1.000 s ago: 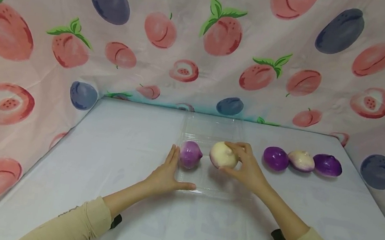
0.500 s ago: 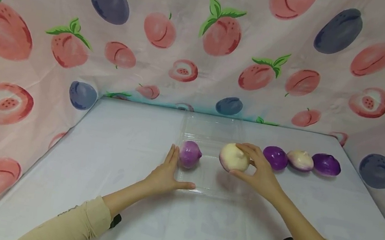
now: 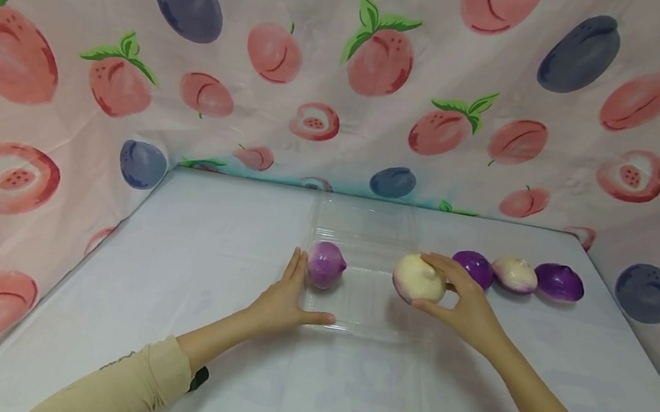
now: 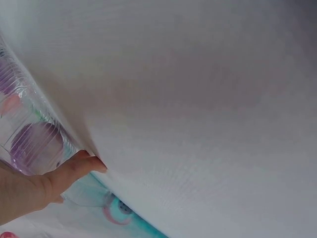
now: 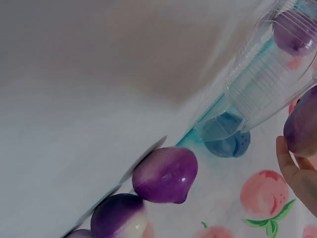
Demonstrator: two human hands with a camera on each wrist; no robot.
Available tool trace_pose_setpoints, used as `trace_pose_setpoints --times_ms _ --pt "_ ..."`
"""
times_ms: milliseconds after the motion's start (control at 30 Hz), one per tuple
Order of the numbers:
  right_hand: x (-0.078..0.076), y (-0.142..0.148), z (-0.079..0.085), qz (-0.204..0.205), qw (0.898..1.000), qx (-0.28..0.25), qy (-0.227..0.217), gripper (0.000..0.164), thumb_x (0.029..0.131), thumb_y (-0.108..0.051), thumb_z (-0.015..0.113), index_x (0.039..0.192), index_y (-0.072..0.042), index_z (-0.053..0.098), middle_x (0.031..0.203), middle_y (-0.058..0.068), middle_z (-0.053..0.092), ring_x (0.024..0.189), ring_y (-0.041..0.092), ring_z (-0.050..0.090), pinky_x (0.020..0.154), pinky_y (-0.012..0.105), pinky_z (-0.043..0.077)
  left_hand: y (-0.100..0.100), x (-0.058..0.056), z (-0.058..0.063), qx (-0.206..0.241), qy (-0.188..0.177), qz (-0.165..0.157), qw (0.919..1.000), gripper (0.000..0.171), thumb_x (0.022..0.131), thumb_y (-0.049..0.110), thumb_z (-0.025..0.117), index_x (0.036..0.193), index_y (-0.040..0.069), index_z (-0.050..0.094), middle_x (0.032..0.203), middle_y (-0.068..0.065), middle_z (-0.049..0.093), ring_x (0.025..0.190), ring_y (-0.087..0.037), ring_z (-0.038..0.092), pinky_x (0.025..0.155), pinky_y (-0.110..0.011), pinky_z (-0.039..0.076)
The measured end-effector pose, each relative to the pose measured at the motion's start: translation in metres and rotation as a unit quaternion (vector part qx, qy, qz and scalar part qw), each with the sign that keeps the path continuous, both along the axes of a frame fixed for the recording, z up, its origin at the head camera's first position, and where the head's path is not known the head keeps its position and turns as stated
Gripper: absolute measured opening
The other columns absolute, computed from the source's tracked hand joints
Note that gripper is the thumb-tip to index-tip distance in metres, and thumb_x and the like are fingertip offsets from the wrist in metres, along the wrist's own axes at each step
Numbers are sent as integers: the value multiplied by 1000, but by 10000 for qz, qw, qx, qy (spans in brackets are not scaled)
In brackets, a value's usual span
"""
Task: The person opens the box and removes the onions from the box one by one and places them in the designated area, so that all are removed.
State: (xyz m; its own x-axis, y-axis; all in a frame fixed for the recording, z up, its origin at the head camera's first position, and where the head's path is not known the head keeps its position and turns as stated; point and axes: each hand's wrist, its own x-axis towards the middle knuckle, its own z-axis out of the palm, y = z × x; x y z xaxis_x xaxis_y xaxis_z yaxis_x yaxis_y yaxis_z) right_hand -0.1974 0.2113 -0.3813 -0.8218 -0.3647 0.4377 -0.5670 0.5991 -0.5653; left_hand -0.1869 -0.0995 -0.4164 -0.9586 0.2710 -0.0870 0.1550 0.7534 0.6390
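Observation:
My right hand (image 3: 470, 314) pinches a pale onion with a purple underside (image 3: 417, 279) between thumb and fingers. It is raised above the right side of a clear plastic container (image 3: 362, 312). Inside the container, on the left, lies a purple onion (image 3: 326, 265). My left hand (image 3: 278, 306) rests against the container's left side, fingers straight and thumb stretched along the near edge. In the left wrist view the left hand (image 4: 54, 181) partly shows beside the clear wall. The right wrist view shows only part of the held onion (image 5: 303, 124), at its right edge.
To the right, several onions stand in a row: a purple one (image 3: 473, 268), a pale one (image 3: 514, 274) and a dark purple one (image 3: 559, 282). The container's clear lid (image 3: 366, 218) lies opened toward the back. A fruit-print cloth (image 3: 322, 78) hangs behind the white table (image 3: 218, 232).
The right hand has moved rightward with the pale onion, from over the container's middle to its right side. The left hand and the purple onion in the container have stayed put.

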Motion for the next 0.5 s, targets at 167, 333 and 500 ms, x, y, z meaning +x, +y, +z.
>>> trace_pose_setpoints --times_ms 167,333,500 --pt "2 15 2 21 10000 69 -60 70 72 -14 81 135 -9 50 136 16 51 120 -9 40 92 -1 32 2 0 0 -2 -32 -13 10000 127 68 64 72 151 5 -2 159 -13 -9 133 -42 37 94 -51 47" --pt "1 30 5 -102 9998 131 -55 71 71 -15 82 134 -10 51 135 16 53 123 -18 31 97 -3 22 3 -2 0 -19 -42 -30 10000 127 68 65 71 151 5 -3 159 -13 -10 133 -41 38 92 -49 49" --pt "-3 42 5 -77 9999 80 -27 69 71 -12 82 133 -7 52 131 18 55 119 -22 31 97 -2 23 3 -3 1 -50 -69 15 10000 127 68 65 71 151 6 -4 159 -12 -10 131 -41 41 87 -46 51"
